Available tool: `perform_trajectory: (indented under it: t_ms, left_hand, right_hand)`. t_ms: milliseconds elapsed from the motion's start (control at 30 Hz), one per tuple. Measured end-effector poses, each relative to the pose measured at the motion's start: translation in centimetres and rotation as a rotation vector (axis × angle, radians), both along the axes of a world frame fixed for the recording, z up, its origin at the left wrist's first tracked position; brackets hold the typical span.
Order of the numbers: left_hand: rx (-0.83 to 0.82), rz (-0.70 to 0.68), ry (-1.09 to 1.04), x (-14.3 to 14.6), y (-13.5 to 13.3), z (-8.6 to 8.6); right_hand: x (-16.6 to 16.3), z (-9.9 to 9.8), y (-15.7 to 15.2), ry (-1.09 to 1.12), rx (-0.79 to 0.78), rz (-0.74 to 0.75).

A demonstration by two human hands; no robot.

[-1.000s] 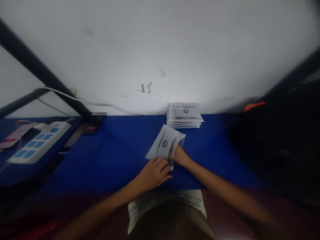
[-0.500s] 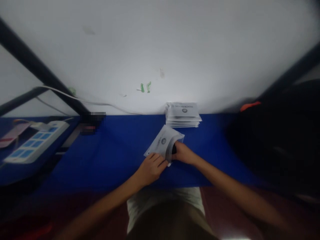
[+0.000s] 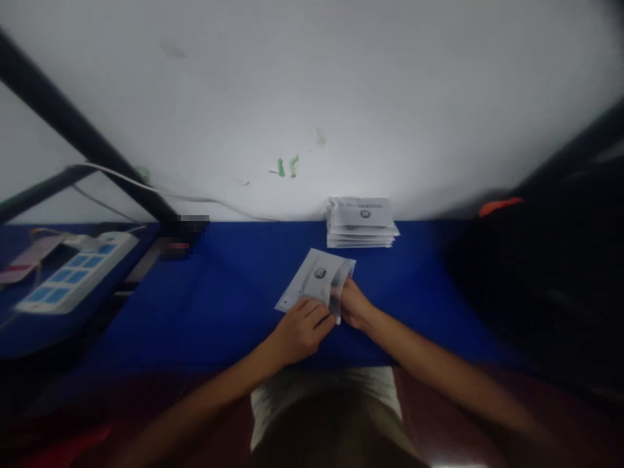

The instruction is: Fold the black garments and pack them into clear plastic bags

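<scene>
The white pouch [image 3: 313, 281] lay low over the blue bench [image 3: 229, 292], just ahead of the person's body and between both hands. Its long axis ran on a slant, from the near-left corner up toward the far right, printed face upward. The left hand [image 3: 301, 328] sat at the near end, fingers curled down over the lower corner, and its grip was closed on that corner. The right hand [image 3: 355, 304] met the pouch at its right edge, where the frosted side stood up slightly. Its fingertips went behind that translucent layer (or perhaps into the mouth of the pouch), so whether its grip was clenched or loose could not be told. Both hands touched the pouch. The left lay nearer along its length, and the bulk of the pouch stretched away from that hand, forward and to the right.

Farther back, against the white wall [image 3: 312, 84], a stack of pouches [image 3: 361, 223] of the same print rested well apart from the hands. A white power strip [image 3: 73, 273] with blue sockets lay at far left, and a dark bag [image 3: 536, 286] filled the right side.
</scene>
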State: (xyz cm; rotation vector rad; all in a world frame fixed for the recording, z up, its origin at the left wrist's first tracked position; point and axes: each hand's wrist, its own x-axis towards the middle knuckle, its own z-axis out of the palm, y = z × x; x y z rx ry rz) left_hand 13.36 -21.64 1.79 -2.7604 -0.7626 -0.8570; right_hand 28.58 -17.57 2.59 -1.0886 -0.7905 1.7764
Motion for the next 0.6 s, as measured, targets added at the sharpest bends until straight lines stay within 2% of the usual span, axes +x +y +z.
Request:
perform_trajectory:
  t_ms: [133, 200, 267, 400, 500, 600]
  left_hand:
    - [0.014, 0.050, -0.092, -0.4, 0.3, 0.8]
    - [0.006, 0.123, -0.168, -0.7, 0.3, 1.5]
    - [0.010, 0.172, -0.231, -1.2, 0.2, 2.3]
    - [0.040, 0.195, -0.307, -2.1, 0.0, 3.7]
    - [0.036, 0.195, -0.352, -2.2, 0.1, 4.4]
    - [0.051, 0.169, -0.370, -1.7, 0.2, 4.7]
  right_hand:
    - [0.6, 0.8, 0.0, 0.022, -0.105, 0.249]
    - [2.0, 1.5, 0.5, -0.046, -0.043, 0.349]
    - [3.8, 2.7, 1.0, -0.189, 0.148, 0.410]
    - [6.5, 5.6, 0.8, -0.559, 0.657, 0.470]
    - [6.5, 7.1, -0.5, -0.843, 1.037, 0.411]
    - [5.2, 7.3, -1.7, -1.066, 1.369, 0.374]
